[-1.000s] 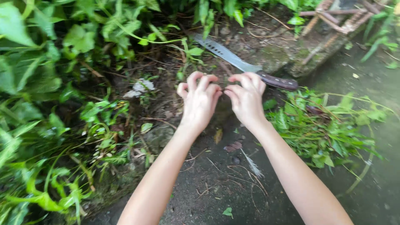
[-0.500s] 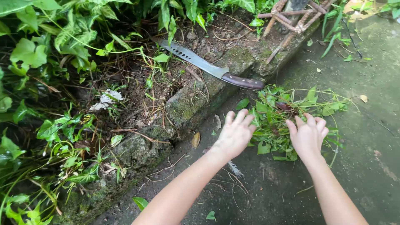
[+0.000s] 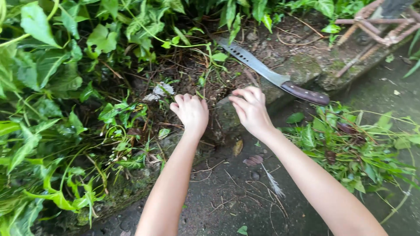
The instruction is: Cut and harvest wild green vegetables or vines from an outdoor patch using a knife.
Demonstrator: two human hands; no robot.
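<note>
Returning from weed pile [image 3: 350, 148] | left hand [image 3: 191, 112], right hand [image 3: 250, 110] over mossy curb [image 3: 302, 65]

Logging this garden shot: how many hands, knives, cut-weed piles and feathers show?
Bare hands: 2, left hand and right hand
Long steel knife with dark wooden handle: 1
Pile of cut green weeds: 1
Small grey feather: 1
Total: 5

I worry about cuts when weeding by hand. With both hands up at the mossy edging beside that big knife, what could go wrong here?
The knife lies bare on the mossy curb, its blade close to the right hand; a careless reach could meet the edge. The left hand is curled among stems and weeds that hide the soil, so thorns or insects could go unseen.
</note>
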